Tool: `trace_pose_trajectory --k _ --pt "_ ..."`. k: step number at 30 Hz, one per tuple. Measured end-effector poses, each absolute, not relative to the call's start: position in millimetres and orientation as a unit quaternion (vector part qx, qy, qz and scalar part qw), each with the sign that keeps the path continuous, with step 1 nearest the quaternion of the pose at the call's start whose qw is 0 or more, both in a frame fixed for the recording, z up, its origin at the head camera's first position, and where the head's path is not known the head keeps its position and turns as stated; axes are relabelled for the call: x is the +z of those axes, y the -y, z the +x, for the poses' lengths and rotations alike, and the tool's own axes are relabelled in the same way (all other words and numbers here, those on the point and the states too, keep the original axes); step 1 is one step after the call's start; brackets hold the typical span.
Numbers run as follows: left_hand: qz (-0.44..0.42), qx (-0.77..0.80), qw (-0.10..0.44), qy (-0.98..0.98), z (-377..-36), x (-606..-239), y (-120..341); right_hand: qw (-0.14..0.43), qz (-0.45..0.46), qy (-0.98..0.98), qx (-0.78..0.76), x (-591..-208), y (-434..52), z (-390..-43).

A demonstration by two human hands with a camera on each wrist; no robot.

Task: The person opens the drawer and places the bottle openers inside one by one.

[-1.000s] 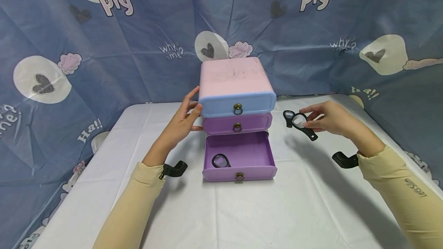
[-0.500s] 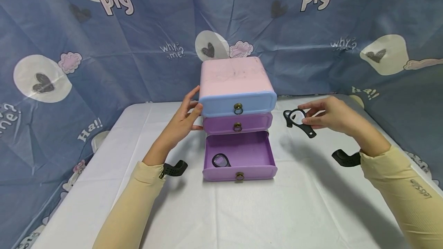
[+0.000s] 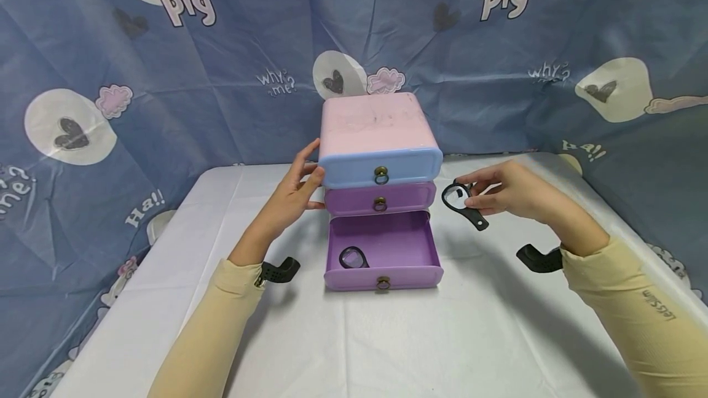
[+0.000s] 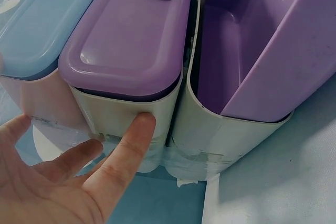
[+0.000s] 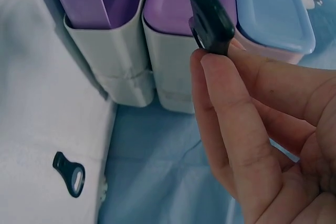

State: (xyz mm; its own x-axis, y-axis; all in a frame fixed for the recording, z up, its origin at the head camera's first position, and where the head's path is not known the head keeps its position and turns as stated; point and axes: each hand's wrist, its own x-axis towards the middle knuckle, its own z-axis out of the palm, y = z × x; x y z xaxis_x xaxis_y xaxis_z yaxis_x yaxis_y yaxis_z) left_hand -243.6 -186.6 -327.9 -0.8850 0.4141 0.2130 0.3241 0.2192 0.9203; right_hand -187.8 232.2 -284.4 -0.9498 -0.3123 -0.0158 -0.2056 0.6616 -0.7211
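My right hand (image 3: 511,192) pinches a black-rimmed magnifying glass (image 3: 472,218) at its rim, holding it above the table to the right of the stacked drawer unit (image 3: 378,118). In the right wrist view this magnifying glass (image 5: 212,19) shows edge-on at the fingertips. Against the unit's left side rests my left hand (image 3: 287,195), fingers spread; its thumb (image 4: 128,148) touches the middle tier's wall. The bottom purple drawer (image 3: 404,241) is pulled out, with another magnifying glass (image 3: 352,257) inside at the left. A further magnifying glass (image 5: 71,175) lies on the table, mostly hidden in the head view.
The blue top drawer (image 3: 354,169) and purple middle drawer (image 3: 354,199) are closed, each with a brass ring pull. A white cloth (image 3: 398,343) covers the table. Behind it hangs a blue printed curtain (image 3: 232,35) close to the unit.
My right hand has lifted slightly and then moved left toward the drawer unit with the magnifying glass, which now overlaps the one on the table. My left hand has stayed in place.
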Motion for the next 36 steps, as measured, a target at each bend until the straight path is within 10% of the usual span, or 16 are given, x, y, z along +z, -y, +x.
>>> trace_pose_trajectory --k 23,36 --pt "0.233 0.575 0.036 -0.783 -242.8 -327.3 185.3 0.136 -0.189 -0.91 -0.343 -304.6 -164.1 -183.6" --pt "0.231 0.581 0.041 -0.779 -245.5 -327.8 185.5 0.072 -0.236 -0.934 -0.257 -324.2 -114.9 -189.5"
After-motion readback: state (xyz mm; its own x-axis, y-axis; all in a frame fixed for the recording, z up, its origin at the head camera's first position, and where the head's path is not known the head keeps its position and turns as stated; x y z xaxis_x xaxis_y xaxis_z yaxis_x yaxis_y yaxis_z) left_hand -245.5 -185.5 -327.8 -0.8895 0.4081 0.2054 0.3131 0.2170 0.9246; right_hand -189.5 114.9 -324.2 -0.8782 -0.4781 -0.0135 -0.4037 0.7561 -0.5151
